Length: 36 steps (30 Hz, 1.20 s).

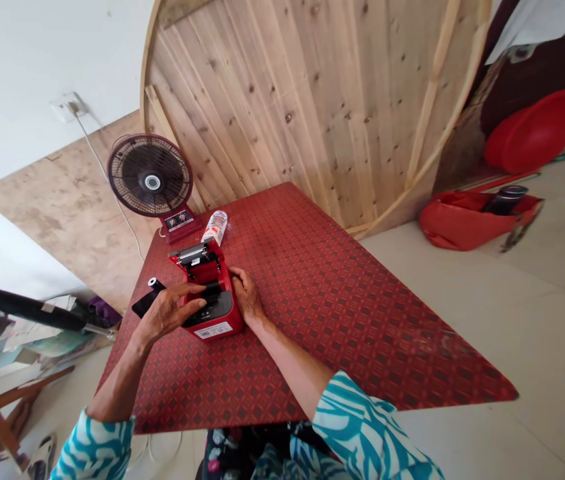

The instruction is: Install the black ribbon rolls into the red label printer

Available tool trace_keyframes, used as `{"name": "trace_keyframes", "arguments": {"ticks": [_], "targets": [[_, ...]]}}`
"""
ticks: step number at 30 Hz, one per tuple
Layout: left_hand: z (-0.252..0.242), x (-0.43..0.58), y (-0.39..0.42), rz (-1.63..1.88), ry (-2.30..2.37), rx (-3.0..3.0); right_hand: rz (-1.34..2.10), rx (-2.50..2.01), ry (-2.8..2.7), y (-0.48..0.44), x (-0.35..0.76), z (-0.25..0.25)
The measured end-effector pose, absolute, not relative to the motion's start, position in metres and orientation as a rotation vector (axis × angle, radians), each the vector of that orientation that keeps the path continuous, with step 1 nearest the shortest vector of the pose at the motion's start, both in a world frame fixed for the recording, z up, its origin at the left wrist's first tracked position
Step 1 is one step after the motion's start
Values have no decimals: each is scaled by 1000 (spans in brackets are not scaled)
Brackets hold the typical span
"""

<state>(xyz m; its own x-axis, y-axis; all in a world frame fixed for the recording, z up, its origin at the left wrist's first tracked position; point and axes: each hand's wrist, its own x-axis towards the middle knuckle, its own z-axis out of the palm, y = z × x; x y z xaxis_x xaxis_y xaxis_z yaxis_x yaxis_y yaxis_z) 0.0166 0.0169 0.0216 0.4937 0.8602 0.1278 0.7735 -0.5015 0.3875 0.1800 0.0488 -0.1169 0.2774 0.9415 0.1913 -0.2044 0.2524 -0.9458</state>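
A red label printer (207, 297) stands on the red patterned table (342, 313) with its lid raised toward the far side, showing a black interior. My right hand (246, 293) grips the printer's right side. My left hand (172, 310) lies across its left side, fingers reaching over the black part. Under that palm is a flat black object (143, 305) with a black spool (155, 284) with a white core at its end. I cannot tell whether my left hand holds it.
A plastic water bottle (215, 227) lies just beyond the printer. A desk fan (150, 176) with a red base stands at the table's far corner. Behind the table leans a round wooden board (312, 100). A red bag (472, 220) and red basin (536, 131) sit on the floor at right.
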Motion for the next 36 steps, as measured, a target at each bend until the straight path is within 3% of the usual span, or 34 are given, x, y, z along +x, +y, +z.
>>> {"name": "trace_keyframes", "arguments": {"ticks": [28, 36], "targets": [[-11, 19, -32, 865, 1247, 2868, 969, -972, -960, 48, 183, -120], [-35, 16, -37, 1139, 1180, 2931, 1015, -984, -950, 44, 183, -122]]}}
